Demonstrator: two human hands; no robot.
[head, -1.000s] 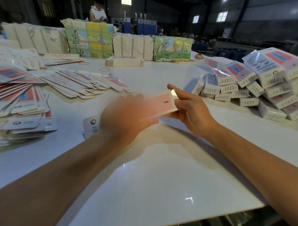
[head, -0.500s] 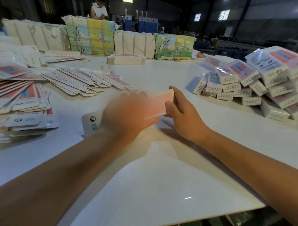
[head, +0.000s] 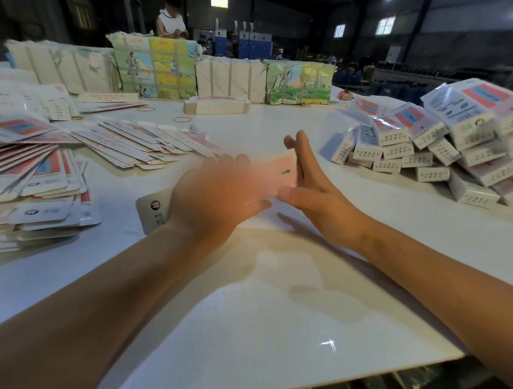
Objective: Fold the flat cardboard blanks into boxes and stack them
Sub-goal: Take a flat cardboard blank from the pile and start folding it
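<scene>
A pink-and-white cardboard blank (head: 275, 174) is held over the middle of the white table (head: 273, 312). My left hand (head: 217, 198) grips it from above, blurred by motion, and the blank's white end (head: 153, 210) sticks out below the wrist. My right hand (head: 311, 182) stands on edge with straight fingers pressed flat against the blank's right end. Flat blanks (head: 33, 172) lie fanned out at the left. Folded boxes (head: 434, 143) are heaped at the right.
More flat blanks (head: 146, 142) spread across the left centre. A banded bundle of blanks (head: 216, 104) and rubber bands (head: 182, 119) lie farther back. Wrapped paper stacks (head: 155, 68) line the far edge. A person (head: 171, 20) stands behind them.
My right hand went from gripping the blank's right end to pressing it with straightened fingers. The blank's right end has swung up and inward. My left hand kept its hold.
</scene>
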